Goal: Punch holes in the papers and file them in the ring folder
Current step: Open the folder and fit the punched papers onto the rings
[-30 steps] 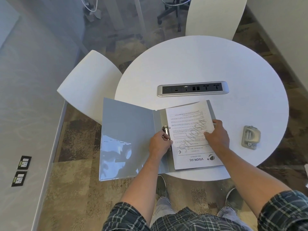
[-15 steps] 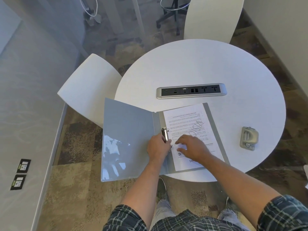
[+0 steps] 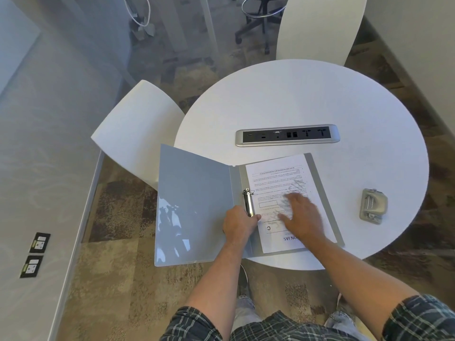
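A grey ring folder [image 3: 194, 205] lies open at the near edge of the round white table [image 3: 295, 99], its front cover hanging off to the left. A printed paper [image 3: 278, 175] lies on the folder's right half beside the metal ring mechanism [image 3: 248, 201]. My left hand [image 3: 240, 223] grips the lower end of the ring mechanism. My right hand [image 3: 301, 215] rests flat on the paper, fingers spread, blurred by motion. A grey hole punch [image 3: 373, 205] sits on the table to the right, apart from both hands.
A silver power and socket strip [image 3: 286, 135] is set into the table's middle. One white chair [image 3: 138, 129] stands at the left and another white chair [image 3: 317, 28] at the far side. A wall with floor sockets runs along the left.
My right hand left the paper's right edge, came in toward the rings, and now slides across the middle of the sheet. The paper now lies squarely in the folder. My left hand stays at the rings.
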A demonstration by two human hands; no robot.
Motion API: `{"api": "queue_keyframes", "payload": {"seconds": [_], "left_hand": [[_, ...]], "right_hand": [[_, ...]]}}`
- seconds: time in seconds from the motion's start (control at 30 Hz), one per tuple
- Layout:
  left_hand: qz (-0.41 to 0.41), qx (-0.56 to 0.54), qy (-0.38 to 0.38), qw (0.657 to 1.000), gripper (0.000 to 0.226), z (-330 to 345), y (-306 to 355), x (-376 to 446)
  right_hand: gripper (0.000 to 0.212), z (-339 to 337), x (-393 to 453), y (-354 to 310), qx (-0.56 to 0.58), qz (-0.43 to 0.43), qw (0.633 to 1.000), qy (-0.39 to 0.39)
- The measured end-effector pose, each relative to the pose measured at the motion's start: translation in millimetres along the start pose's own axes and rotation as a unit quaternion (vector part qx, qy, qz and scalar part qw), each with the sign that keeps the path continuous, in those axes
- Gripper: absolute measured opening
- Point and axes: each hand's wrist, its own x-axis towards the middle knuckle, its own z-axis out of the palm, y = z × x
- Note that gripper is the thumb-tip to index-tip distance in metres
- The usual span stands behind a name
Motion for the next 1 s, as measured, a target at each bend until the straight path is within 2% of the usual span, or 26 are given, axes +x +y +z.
{"api": "queue_keyframes", "payload": {"seconds": [0.07, 0.13, 0.17, 0.4, 0.6, 0.9, 1.0], "left_hand": [[-0.002, -0.005, 0.000, 1.000, 0.039, 0.1, 0.0, 0.8], [-0.004, -0.008, -0.001, 1.000, 0.040, -0.1, 0.5, 0.7], [-0.006, -0.008, -0.002, 1.000, 0.040, -0.3, 0.8, 0.9], [-0.011, -0.007, -0.008, 1.000, 0.042, -2.1, 3.5, 1.6], [-0.008, -0.001, -0.014, 1.000, 0.044, -3.6, 4.6, 1.4], [-0.002, -0.002, -0.014, 1.000, 0.042, -5.6, 5.0, 1.1], [0.002, -0.003, -0.017, 1.000, 0.040, -6.3, 5.2, 1.0]], "right_hand": [[0.066, -5.2, 0.5, 13.1, 0.008, 0.136, 0.987, 0.081], [0.066, -9.3, -1.2, 20.7, 0.014, 0.232, 0.969, 0.088], [0.065, -10.0, -2.6, 22.2, 0.014, 0.252, 0.964, 0.082], [0.063, -10.2, 0.7, 16.7, 0.094, 0.293, 0.949, 0.060], [0.065, -13.1, 4.6, 32.1, 0.137, 0.294, 0.944, 0.060], [0.035, -18.0, 15.5, 32.1, 0.287, 0.297, 0.910, 0.044], [0.034, -22.4, 16.8, 31.1, 0.306, 0.303, 0.901, 0.050]]}}
